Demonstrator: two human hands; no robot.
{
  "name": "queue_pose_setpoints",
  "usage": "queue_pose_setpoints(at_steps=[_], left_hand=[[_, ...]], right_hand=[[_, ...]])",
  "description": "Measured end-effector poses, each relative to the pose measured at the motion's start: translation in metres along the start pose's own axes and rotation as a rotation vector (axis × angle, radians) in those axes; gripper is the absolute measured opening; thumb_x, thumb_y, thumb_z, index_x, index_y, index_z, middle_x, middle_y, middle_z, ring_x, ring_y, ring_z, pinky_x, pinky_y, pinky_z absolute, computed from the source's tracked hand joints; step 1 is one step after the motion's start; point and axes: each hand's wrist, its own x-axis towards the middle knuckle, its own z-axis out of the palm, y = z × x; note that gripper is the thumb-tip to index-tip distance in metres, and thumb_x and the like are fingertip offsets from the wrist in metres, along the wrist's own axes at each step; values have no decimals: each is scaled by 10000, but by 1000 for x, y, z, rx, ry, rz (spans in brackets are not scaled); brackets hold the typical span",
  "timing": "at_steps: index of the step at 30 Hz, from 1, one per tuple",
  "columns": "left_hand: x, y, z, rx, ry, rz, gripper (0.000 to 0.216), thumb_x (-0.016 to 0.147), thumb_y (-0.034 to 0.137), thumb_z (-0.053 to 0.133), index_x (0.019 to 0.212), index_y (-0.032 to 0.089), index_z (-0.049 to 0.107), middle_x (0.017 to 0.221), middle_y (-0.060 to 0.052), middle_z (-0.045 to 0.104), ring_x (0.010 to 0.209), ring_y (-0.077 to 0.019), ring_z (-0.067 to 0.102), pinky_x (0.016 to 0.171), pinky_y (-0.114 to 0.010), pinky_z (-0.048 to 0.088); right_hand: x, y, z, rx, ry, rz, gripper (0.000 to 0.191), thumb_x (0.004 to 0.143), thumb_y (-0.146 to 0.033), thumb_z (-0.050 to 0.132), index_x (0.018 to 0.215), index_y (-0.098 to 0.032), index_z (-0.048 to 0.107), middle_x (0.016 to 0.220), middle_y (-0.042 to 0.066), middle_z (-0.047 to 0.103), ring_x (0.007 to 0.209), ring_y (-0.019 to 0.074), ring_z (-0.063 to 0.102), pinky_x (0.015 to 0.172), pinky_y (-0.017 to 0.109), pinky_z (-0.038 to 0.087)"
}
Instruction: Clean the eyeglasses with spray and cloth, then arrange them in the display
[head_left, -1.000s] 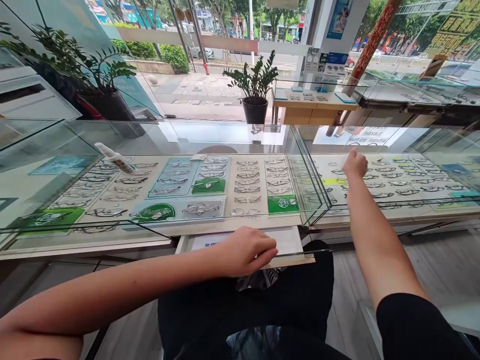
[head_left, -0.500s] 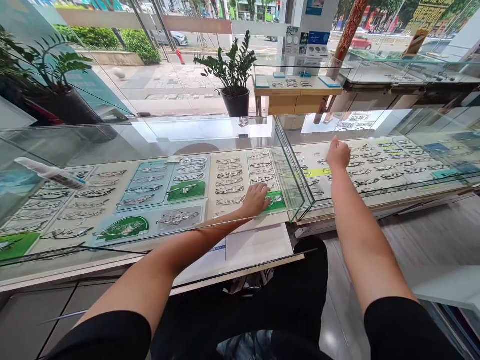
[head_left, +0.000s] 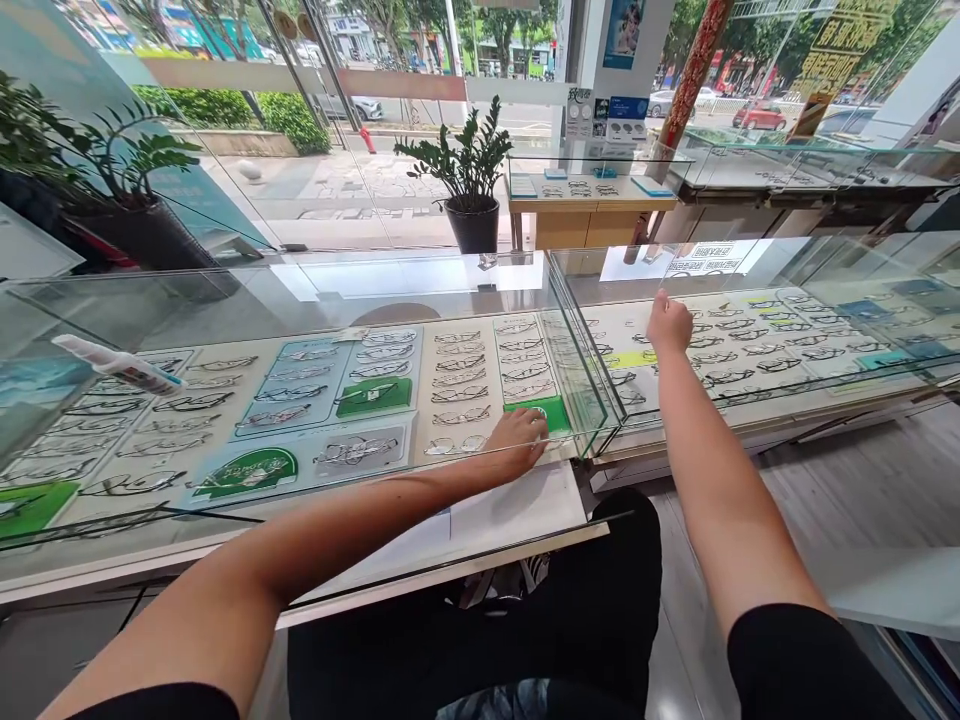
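Observation:
My left hand (head_left: 517, 440) reaches into the glass display case (head_left: 420, 290), at the near end of the rows of eyeglass frames (head_left: 459, 378). Its fingers are curled beside the green card (head_left: 553, 412); whether they hold anything is hidden. My right hand (head_left: 668, 322) is stretched out over the top of the neighbouring case (head_left: 825, 270) on the right. It is closed in a loose fist with nothing seen in it. Several more frames (head_left: 757, 350) lie below it.
A white tray or drawer (head_left: 517, 510) sticks out of the case toward my lap. A white spray bottle (head_left: 120, 365) lies on the glass top at the left. Potted plants (head_left: 469, 175) stand behind, by the shop window. Another counter (head_left: 592, 200) stands further back.
My left hand went from the pulled-out tray into the case, then drew back a little toward me beside the green card. My right hand stayed on the right case.

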Motion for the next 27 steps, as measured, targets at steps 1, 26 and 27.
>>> queue_pose_setpoints(at_steps=[1, 26, 27], left_hand=[[-13, 8, -4, -30, -29, 8, 163, 1074, 299, 637, 1074, 238, 787, 1362, -135, 799, 1283, -345, 711, 1110, -507, 558], [23, 53, -155, 142, -4, -106, 236, 1070, 332, 639, 1040, 212, 840, 1688, -153, 614, 1625, -439, 458, 1323, -714, 382], [26, 50, -151, 147, -5, -107, 237, 1065, 334, 643, 1046, 216, 847, 1682, -151, 619, 1620, -441, 461, 1319, -716, 386]], right_hand=[[-1, -1, -1, -5, -3, 2, 567, 1213, -504, 399, 762, -248, 628, 865, 148, 728, 917, 346, 715, 853, 424, 521], [-2, 2, -3, 25, -71, 42, 550, 1165, -570, 411, 761, -258, 617, 941, 158, 760, 942, 357, 700, 860, 455, 530], [-1, 3, -3, 30, -68, 40, 548, 1162, -572, 418, 762, -259, 623, 932, 153, 756, 949, 357, 700, 867, 455, 532]])
